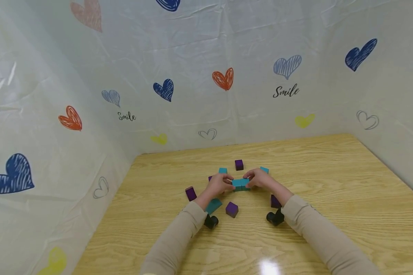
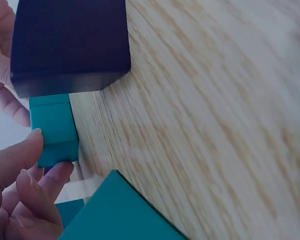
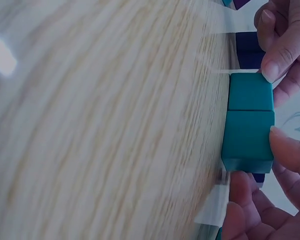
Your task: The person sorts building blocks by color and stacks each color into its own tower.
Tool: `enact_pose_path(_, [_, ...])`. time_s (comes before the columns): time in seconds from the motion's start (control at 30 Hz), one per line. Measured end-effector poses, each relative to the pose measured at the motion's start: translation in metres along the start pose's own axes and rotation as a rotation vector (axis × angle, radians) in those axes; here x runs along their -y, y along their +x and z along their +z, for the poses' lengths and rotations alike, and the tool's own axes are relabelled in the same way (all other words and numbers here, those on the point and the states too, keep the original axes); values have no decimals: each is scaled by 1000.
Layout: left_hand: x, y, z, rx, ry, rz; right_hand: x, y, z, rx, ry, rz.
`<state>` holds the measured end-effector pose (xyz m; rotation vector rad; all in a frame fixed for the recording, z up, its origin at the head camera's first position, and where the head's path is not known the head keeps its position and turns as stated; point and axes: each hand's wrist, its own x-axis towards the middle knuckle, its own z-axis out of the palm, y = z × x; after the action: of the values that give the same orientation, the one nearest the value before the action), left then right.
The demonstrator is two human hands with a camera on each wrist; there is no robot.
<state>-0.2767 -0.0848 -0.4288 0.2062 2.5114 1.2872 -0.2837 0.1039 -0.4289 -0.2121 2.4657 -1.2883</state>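
Note:
Two teal cubes sit face to face on the wooden table. In the head view my left hand (image 1: 220,184) pinches the left teal cube (image 1: 236,185), and my right hand (image 1: 258,178) pinches the right teal cube (image 1: 245,184). From the left wrist, the left hand (image 2: 25,195) has fingertips on the side and end of its teal cube (image 2: 55,130). The right wrist view shows the right hand (image 3: 270,200) at the near end of its teal cube (image 3: 247,137), with the seam between the cubes visible.
Purple cubes lie in front (image 1: 232,209) and behind (image 1: 239,165); a purple block (image 1: 191,193) is at left, another (image 1: 275,201) near the right wrist. A teal wedge (image 1: 213,206) lies by the left wrist. Teal blocks (image 1: 223,170) (image 1: 264,169) are partly hidden behind the hands.

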Motion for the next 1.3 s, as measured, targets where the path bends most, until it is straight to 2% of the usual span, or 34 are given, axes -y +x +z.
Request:
enact_pose_path(0.3, [2,0,-1,2,-24,-10,0,-10,-14,90,103,0])
enact_pose_path(0.47, [1,1,-3,3,-8,-14,-1,-14,-35,28,69,-42])
enact_pose_path(0.7, [1,1,-3,9,-4,-7,-16,-12,-60,-114,-11,-96])
enact_pose_path(1.0, [6,3,-2,16,-27,-2,-42,-8,-60,-39,34,-99])
enact_pose_path(1.3, [6,0,-3,29,-26,17,-51,1,-56,-63,1,-27])
